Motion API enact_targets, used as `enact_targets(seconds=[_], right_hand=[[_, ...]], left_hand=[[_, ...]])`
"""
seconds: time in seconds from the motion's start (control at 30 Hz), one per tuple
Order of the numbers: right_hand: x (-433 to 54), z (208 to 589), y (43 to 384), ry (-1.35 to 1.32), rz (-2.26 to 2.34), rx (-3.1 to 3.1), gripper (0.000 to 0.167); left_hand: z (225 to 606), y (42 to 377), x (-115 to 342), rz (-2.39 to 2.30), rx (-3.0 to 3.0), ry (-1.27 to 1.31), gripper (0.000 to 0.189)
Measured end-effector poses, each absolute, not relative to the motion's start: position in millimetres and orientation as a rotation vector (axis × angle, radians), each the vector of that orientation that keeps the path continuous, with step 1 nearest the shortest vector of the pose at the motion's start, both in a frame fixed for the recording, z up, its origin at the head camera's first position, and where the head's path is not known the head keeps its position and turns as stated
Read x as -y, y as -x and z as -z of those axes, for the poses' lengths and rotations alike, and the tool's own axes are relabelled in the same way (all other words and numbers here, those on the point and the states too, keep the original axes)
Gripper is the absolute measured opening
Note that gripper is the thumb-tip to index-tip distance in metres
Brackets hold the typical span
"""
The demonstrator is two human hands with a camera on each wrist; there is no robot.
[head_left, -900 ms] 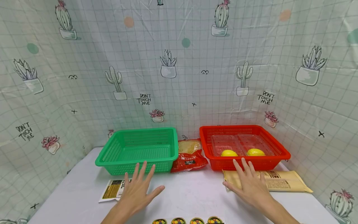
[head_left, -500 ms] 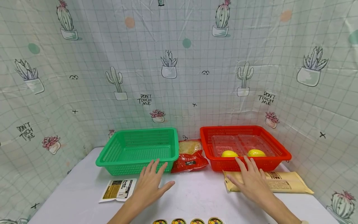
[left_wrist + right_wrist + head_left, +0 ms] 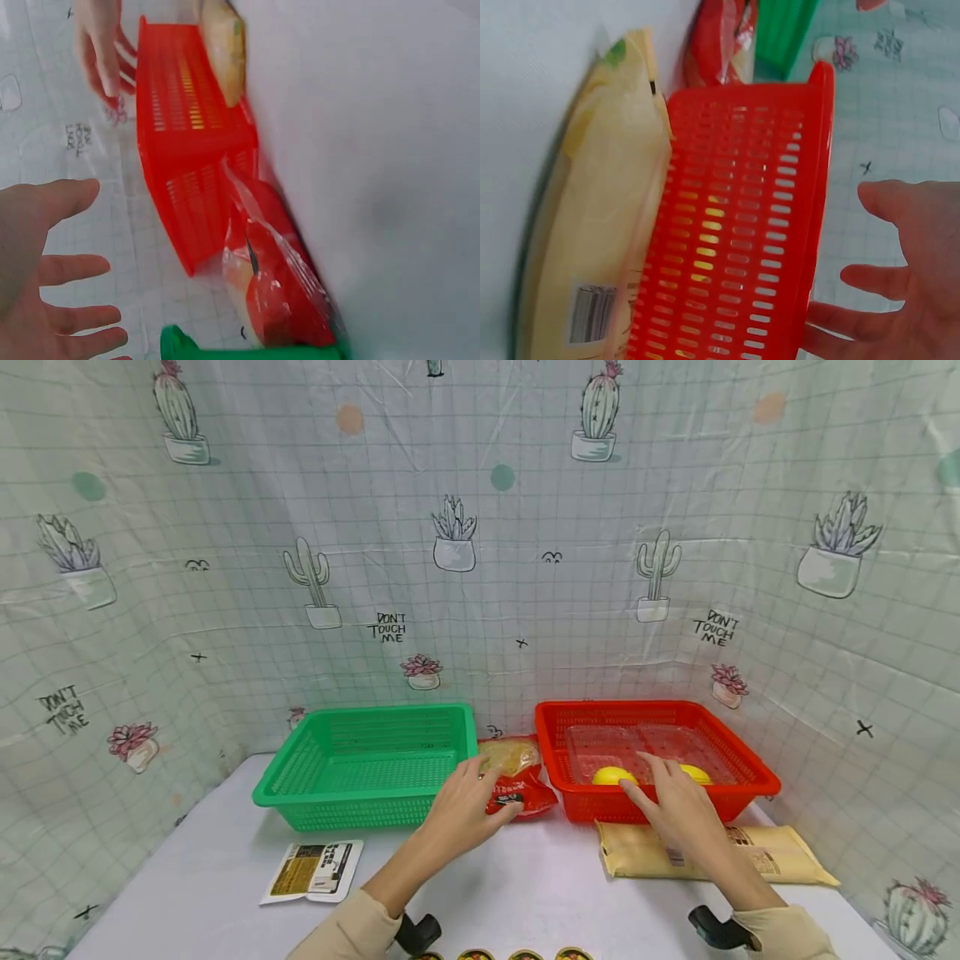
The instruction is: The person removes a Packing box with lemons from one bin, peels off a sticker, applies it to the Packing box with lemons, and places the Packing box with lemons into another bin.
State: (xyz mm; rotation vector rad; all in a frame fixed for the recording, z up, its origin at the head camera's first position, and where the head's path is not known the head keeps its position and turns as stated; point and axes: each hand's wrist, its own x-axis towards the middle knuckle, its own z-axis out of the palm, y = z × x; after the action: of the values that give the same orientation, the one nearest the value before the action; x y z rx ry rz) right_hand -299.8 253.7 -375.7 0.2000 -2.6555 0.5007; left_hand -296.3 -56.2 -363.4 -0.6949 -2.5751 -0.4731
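Note:
My left hand [image 3: 461,806] is raised with fingers apart in front of a red and clear food bag [image 3: 528,793], close to the right end of the green basket [image 3: 345,814]. Nothing is in its grasp. The right hand [image 3: 678,806], also holding nothing, reaches over the near rim of the red basket [image 3: 600,806]. In the right wrist view its fingers [image 3: 877,281] extend beside that basket's rim, thumb apart. Inside the red basket lie two yellow rounded objects [image 3: 613,775] and clear plastic trays [image 3: 600,743]; my right hand partly hides one yellow object.
A long beige packet [image 3: 630,852] lies in front of the red basket, partly behind my right forearm. Left of my left arm is a small white and gold packet [image 3: 315,870]. Several round, colourful pieces [image 3: 475,955] line the near edge. A patterned curtain [image 3: 480,652] encloses the table.
My left hand has moved right and forward, from the green basket's front to the red bag. The right hand has moved forward from over the beige packet to the red basket's rim.

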Motion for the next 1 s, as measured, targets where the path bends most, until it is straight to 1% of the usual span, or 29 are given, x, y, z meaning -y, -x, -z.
enact_targets(seconds=[0.1, 0.27, 0.4, 0.63, 0.77, 0.9, 1.0], right_hand=[[-257, 372, 310, -0.169, -0.531, 2.690, 0.067], [-262, 370, 323, -0.176, -0.559, 2.691, 0.064], [-266, 370, 331, -0.198, -0.569, 2.693, 0.064], [-276, 369, 341, -0.199, -0.616, 2.757, 0.074], [-281, 370, 342, -0.187, -0.616, 2.795, 0.072], [-281, 371, 347, -0.204, -0.619, 2.787, 0.070], [-281, 370, 352, -0.222, -0.609, 2.788, 0.070]], left_hand=[[360, 309, 41, 0.523, 2.546, 0.724, 0.051], [358, 329, 19, 0.648, 2.558, 0.724, 0.039], [357, 339, 1, 0.696, 2.616, 0.730, 0.043], [355, 351, -39, 0.710, 2.668, 0.744, 0.045], [359, 357, -59, 0.639, 2.713, 0.716, 0.047], [360, 362, -70, 0.640, 2.742, 0.679, 0.048], [360, 365, -74, 0.622, 2.730, 0.656, 0.044]])
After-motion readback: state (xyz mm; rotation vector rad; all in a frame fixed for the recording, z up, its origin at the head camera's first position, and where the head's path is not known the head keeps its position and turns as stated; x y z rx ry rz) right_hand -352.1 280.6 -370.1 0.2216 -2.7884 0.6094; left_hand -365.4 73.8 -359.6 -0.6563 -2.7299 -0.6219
